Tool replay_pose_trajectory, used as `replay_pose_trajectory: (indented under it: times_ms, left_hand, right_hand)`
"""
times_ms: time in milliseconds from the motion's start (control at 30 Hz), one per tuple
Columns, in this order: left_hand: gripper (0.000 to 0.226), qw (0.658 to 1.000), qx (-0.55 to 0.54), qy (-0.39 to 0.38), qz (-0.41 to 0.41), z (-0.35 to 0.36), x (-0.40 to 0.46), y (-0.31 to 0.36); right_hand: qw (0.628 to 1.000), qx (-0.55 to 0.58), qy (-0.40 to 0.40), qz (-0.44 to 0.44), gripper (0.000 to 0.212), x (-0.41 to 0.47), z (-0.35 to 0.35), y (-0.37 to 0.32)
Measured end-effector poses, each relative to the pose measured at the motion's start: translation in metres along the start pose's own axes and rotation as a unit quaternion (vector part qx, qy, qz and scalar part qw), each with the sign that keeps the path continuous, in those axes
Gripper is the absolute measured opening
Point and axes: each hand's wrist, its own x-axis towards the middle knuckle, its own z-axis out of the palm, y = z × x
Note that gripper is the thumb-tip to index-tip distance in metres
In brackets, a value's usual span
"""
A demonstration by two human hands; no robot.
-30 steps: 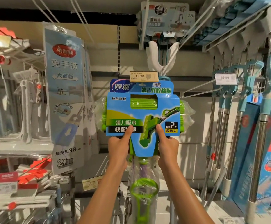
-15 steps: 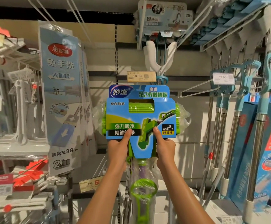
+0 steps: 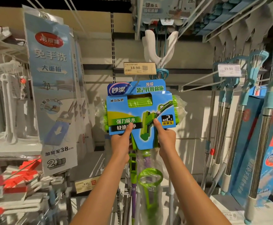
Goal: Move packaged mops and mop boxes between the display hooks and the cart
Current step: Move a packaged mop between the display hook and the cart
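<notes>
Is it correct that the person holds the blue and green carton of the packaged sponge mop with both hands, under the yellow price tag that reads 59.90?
Not quite. In the head view, both hands, left hand and right hand, do hold the blue and green mop carton, but the yellow price tag above reads 18.90.

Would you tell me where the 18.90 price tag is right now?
In the head view, the 18.90 price tag sits centre frame, just above the green mop package, beside the teal mop handle on its right.

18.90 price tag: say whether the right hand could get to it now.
Probably not right away: the right hand grips the green mop pack, held between it and the 18.90 price tag.
</notes>
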Motion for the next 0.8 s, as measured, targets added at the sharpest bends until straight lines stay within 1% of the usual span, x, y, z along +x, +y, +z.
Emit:
replay_pose_trajectory:
  times_ms: [167,300,467,633,700,800]
  left_hand:
    - [0.040,1.000,-0.023,-0.003,-0.017,0.007,0.008,-0.008]
    - [0.034,0.999,-0.031,-0.001,-0.036,0.009,0.016,-0.014]
    - [0.038,0.998,-0.039,-0.014,-0.037,0.011,0.026,-0.020]
    - [0.023,0.998,-0.023,-0.017,-0.055,0.011,0.038,-0.024]
    - [0.027,0.998,0.003,-0.019,-0.060,0.009,0.042,-0.025]
    - [0.042,0.996,0.025,-0.045,-0.073,0.007,0.048,-0.027]
  right_hand:
    - [1.000,-0.011,-0.008,-0.006,0.030,0.017,-0.003,0.006]
    - [1.000,-0.015,-0.013,-0.012,0.025,0.027,-0.004,0.013]
    - [1.000,-0.012,-0.024,-0.013,0.026,0.038,-0.004,0.019]
    - [0.999,-0.011,-0.035,-0.017,0.022,0.050,-0.002,0.025]
    - [0.999,-0.009,-0.039,-0.021,0.021,0.055,-0.002,0.029]
    - [0.998,-0.009,-0.050,-0.024,0.020,0.061,-0.002,0.035]
